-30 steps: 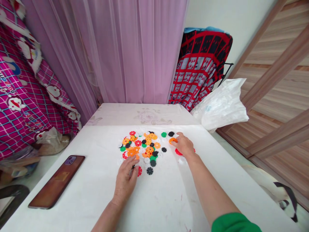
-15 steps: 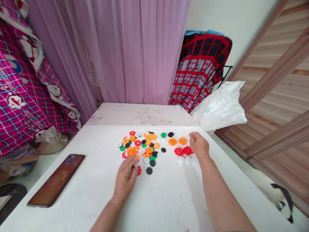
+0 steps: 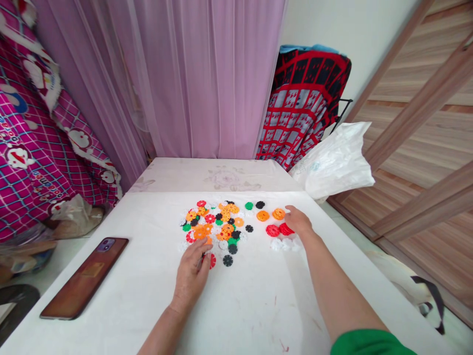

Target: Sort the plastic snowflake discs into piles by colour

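In front of a lilac cloth curtain [image 3: 207, 74], the white-covered counter [image 3: 258, 305] bears a mixed pile of thin, notched, flower-shaped discs, apparently plastic [image 3: 201, 230], near its middle; to the right lie single-colour groups of like discs: two orange stacks [image 3: 262, 215], two red stacks [image 3: 272, 230], a white cluster [image 3: 285, 244], a green stack [image 3: 249, 205] and a black stack [image 3: 260, 204]. Your left hand [image 3: 192, 266] lies at the pile's near edge, thumb parted from loosely bent fingers, gripping nothing visible. Your right hand [image 3: 300, 222] is just beside the right-hand orange stack; its fingers are bent, but whether they touch or grasp a disc cannot be told. The discs should prove light, fairly stiff and inclined to slide over one another; you would best pinch each stack by opposite rims, keeping it level. Compared with half a second ago, your right hand has come closer to that orange stack, while your left hand and the pile appear unchanged.
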Tool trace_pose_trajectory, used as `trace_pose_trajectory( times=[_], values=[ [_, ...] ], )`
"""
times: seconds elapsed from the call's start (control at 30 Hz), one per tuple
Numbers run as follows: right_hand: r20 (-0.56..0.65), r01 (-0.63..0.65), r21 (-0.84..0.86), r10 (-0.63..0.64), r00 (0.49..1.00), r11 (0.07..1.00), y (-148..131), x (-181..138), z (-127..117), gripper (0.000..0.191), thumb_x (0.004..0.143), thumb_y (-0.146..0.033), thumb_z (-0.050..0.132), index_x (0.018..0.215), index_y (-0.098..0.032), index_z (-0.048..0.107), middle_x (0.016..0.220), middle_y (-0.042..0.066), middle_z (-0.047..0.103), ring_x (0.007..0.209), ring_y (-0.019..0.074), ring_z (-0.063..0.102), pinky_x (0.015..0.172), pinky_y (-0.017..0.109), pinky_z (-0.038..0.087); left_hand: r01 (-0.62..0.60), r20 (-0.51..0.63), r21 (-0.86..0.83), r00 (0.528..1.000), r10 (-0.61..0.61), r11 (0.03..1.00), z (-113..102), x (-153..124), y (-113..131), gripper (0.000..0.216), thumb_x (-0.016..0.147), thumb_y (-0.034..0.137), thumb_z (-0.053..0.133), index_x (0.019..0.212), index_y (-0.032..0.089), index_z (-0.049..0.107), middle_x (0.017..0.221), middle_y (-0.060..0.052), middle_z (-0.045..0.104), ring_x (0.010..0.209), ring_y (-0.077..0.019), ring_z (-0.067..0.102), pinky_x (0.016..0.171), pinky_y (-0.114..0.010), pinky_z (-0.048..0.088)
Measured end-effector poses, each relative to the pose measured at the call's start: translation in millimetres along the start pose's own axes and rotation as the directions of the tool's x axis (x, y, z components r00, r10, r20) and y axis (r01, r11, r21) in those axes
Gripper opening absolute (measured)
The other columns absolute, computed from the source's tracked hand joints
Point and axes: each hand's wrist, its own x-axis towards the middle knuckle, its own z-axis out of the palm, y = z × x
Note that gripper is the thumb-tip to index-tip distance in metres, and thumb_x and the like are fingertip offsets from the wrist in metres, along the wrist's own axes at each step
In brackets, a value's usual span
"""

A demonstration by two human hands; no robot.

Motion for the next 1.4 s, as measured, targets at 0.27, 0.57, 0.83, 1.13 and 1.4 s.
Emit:
trace_pose_trajectory(
  times=[0.27, 0.57, 0.83, 1.13, 1.4],
  values=[
    [-0.081, 0.039, -0.034, -0.041, 0.996, 0.999, -12, -17, -11, 0.045, 0.092, -0.023, 0.033, 0.133, -0.022, 0.052, 0.115, 0.01, 0.068, 0.105, 0.0234, 0.063, 0.084, 0.033, 0.046, 0.016, -0.004, -0.009, 1.0, -0.016, 1.0, 2, -1, 0, 0.024, 0.087, 0.025, 0.051, 0.101, 0.025, 0.071, 0.115, -0.007, 0.071, 0.109, -0.0232, 0.065, 0.095, -0.047, 0.053],
    [0.036, 0.148, -0.188, -0.144, 0.989, 0.971, -51, -38, -4, 0.033, 0.088, -0.016, 0.038, 0.108, -0.022, 0.063, 0.112, 0.011, 0.068, 0.102, 0.0252, 0.064, 0.08, 0.033, 0.047, 0.02, 0.002, -0.011, 1.0, -0.02, 1.0, 1, 1, 1, 0.024, 0.087, 0.024, 0.051, 0.101, 0.025, 0.071, 0.115, -0.007, 0.07, 0.109, -0.0234, 0.065, 0.095, -0.046, 0.053],
    [0.035, 0.116, -0.215, -0.111, 0.993, 0.97, -57, -35, -4, 0.032, 0.089, -0.015, 0.04, 0.109, -0.021, 0.064, 0.112, 0.013, 0.068, 0.102, 0.0254, 0.065, 0.081, 0.034, 0.048, 0.023, 0.012, -0.007, 1.0, -0.023, 1.0, -1, 2, 3, 0.024, 0.087, 0.024, 0.051, 0.101, 0.024, 0.07, 0.114, -0.007, 0.071, 0.109, -0.0227, 0.065, 0.096, -0.045, 0.053],
    [0.012, 0.479, -0.161, -0.484, 0.875, 0.863, -80, -55, 12, 0.028, 0.087, -0.022, 0.05, 0.11, -0.027, 0.063, 0.11, 0.004, 0.07, 0.101, 0.0196, 0.063, 0.081, 0.027, 0.043, 0.039, 0.026, -0.025, 0.999, -0.038, 0.999, -1, 3, 5, 0.023, 0.086, 0.024, 0.051, 0.1, 0.024, 0.07, 0.114, -0.007, 0.071, 0.109, -0.0229, 0.065, 0.096, -0.046, 0.053],
    [0.109, 0.557, -0.219, -0.547, 0.83, 0.801, -114, -69, 40, 0.031, 0.081, -0.028, 0.056, 0.111, -0.023, 0.062, 0.113, 0.008, 0.067, 0.104, 0.0239, 0.062, 0.078, 0.03, 0.044, 0.053, 0.011, -0.063, 0.999, -0.053, 0.997, -1, 2, 5, 0.022, 0.087, 0.024, 0.052, 0.099, 0.023, 0.07, 0.114, -0.008, 0.071, 0.109, -0.0227, 0.065, 0.096, -0.045, 0.053]
  ],
)
